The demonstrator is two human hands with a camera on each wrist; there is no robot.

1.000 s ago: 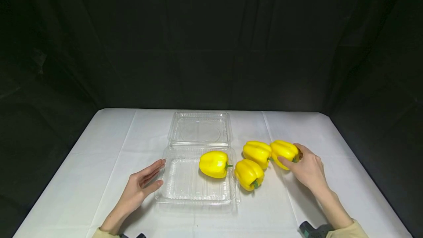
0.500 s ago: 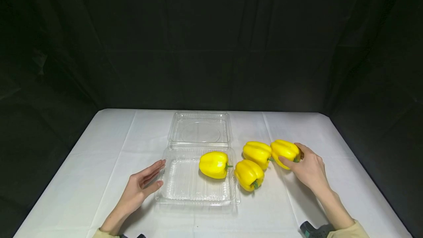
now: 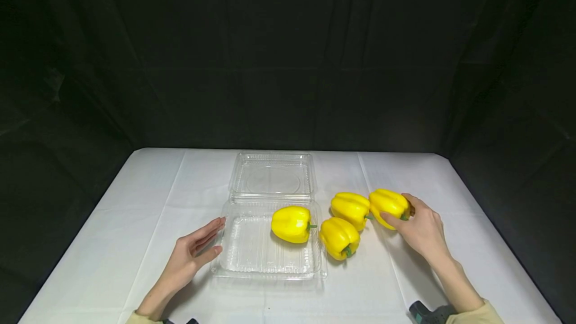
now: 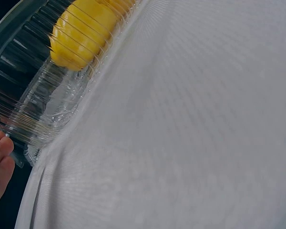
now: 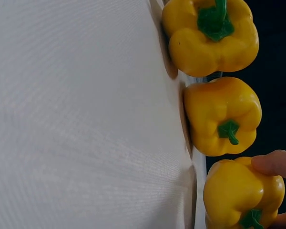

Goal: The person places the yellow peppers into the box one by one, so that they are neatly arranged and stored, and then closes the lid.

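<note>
A clear clamshell tray [image 3: 252,256] lies open, its lid [image 3: 271,174] flat behind it. One yellow pepper [image 3: 291,224] sits in the tray's right half, seen through the ribbed wall [image 4: 43,109] as a yellow shape [image 4: 83,31]. Two more peppers [image 3: 350,209] [image 3: 339,237] lie on the white cloth just right of the tray. My right hand [image 3: 397,212] grips the rightmost pepper [image 3: 387,201] with thumb and fingers curled round it; a fingertip [image 5: 274,164] rests on that pepper [image 5: 240,191]. My left hand [image 3: 219,234] lies with straight fingers against the tray's left edge, its fingertips [image 4: 0,157] at the corner.
A white cloth covers the table [image 3: 135,204], with black drapes behind and on both sides. The table's edges drop off left and right. In the right wrist view the other two peppers [image 5: 209,36] [image 5: 222,117] lie in a row beside the held one.
The right hand and the rightmost pepper have shifted very slightly upward. The left hand, the tray and the other peppers have not moved.
</note>
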